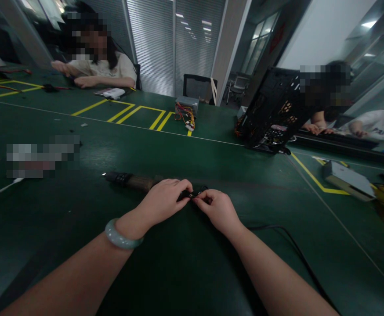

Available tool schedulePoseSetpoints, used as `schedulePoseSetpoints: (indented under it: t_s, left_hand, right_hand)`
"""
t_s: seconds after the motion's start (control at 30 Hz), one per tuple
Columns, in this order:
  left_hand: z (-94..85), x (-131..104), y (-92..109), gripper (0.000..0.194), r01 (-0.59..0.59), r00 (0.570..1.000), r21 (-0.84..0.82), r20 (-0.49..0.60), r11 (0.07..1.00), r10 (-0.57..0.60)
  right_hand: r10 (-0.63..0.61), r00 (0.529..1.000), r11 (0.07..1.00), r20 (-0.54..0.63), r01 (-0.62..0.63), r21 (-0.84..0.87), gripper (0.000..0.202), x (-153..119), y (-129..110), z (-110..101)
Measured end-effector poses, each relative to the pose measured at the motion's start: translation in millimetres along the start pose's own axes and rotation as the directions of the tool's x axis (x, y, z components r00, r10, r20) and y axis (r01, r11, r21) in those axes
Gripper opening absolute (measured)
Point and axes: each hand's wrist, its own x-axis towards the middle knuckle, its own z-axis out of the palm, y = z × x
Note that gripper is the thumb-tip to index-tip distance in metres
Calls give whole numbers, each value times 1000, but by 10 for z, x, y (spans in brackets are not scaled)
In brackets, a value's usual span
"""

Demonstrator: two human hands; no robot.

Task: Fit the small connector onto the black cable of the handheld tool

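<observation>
In the head view, my left hand point(161, 199), a pale green bangle point(121, 237) on its wrist, pinches a small black part point(186, 194). My right hand point(220, 211) meets it from the right, thumb and forefinger closed at that part's end. The part's exact kind is too small to make out. A thin dark loop shows just above the right fingertips. Behind my left hand lies a dark brown and black electric screwdriver point(132, 181), its metal tip pointing left; its rear end is hidden. A black cable point(289, 235) emerges beyond my right wrist and runs toward the lower right.
A power supply point(187, 105) with coloured wires stands across the green table point(96, 263). A black computer case point(271, 109) rises at the right, near a grey metal box point(348, 180). Other people sit at the far side. A white cable point(1, 192) lies left.
</observation>
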Motion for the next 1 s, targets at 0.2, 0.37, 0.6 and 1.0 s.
schedulePoseSetpoints:
  t_s: [0.2,0.37,0.6,1.0]
  left_hand:
    - [13,-15,-24,18,-28,1000,-7,-12,1000,28]
    - [13,-17,-22,8,-62,998,-25,-32,998,61]
    - [22,-15,-30,14,-61,998,-44,-37,997,59]
    - [25,-7,-26,11,-112,993,-23,-24,993,112]
  right_hand:
    - [13,1000,1000,-4,-12,15,11,1,31,23]
    - [14,1000,1000,-8,-14,7,12,4,38,32]
    - [0,1000,999,-11,0,-36,11,-7,-1,1]
    - [-7,1000,998,-22,6,-59,11,-5,33,20]
